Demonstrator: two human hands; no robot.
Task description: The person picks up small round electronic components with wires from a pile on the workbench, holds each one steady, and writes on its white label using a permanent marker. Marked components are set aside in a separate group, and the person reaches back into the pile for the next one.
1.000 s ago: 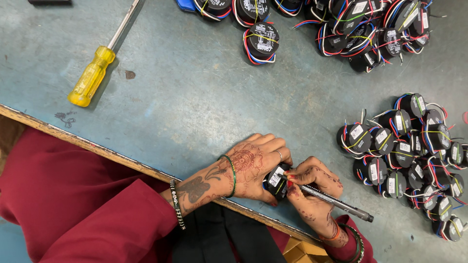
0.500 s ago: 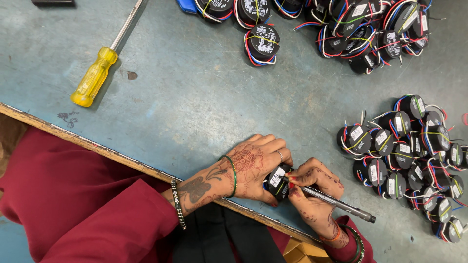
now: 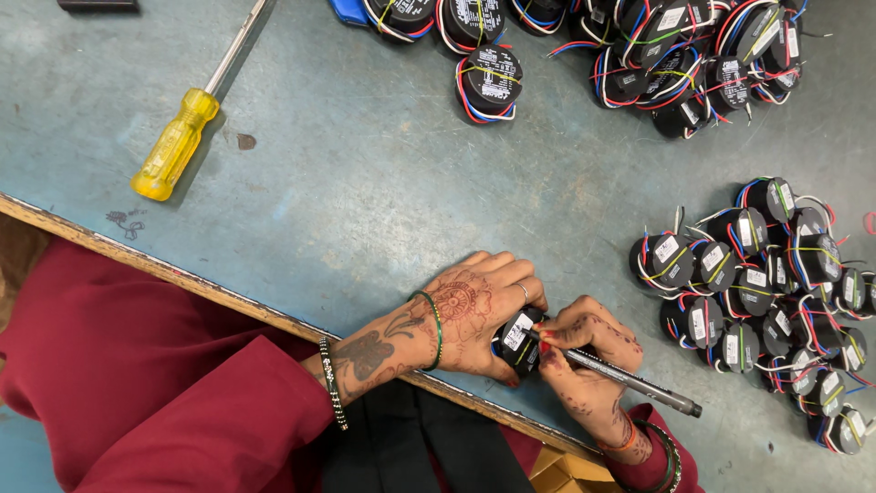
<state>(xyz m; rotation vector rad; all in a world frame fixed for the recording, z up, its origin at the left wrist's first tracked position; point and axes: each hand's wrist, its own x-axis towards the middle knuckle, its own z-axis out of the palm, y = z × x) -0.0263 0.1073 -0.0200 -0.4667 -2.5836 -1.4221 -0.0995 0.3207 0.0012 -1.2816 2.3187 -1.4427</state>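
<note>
In the head view, the left hand [image 3: 479, 310] is curled down over a small black round component [image 3: 518, 340] with a white label, at the near edge of the blue-grey worktable [image 3: 365, 201]; its fingers wrap the top and far side of the part and the thumb tucks in below, so the piece sits pinned in a closed grip with only its labelled face showing between the two hands. The right hand [image 3: 589, 351] lies just beside it, touching the part's right side, with thumb and forefinger pinched shut on a dark grey pen [image 3: 630, 376]; the pen's tip meets the label and its barrel slants away down to the right. Both wrists carry bangles and rest at the table's wooden edge, over maroon sleeves [image 3: 164, 402]. To the right, well apart from the hands, lies a heap of like black components [image 3: 766, 301] with red, blue, yellow and white wires. A second heap [image 3: 675, 55] sits along the far edge. A yellow-handled screwdriver [image 3: 192, 123] lies far to the left.
</note>
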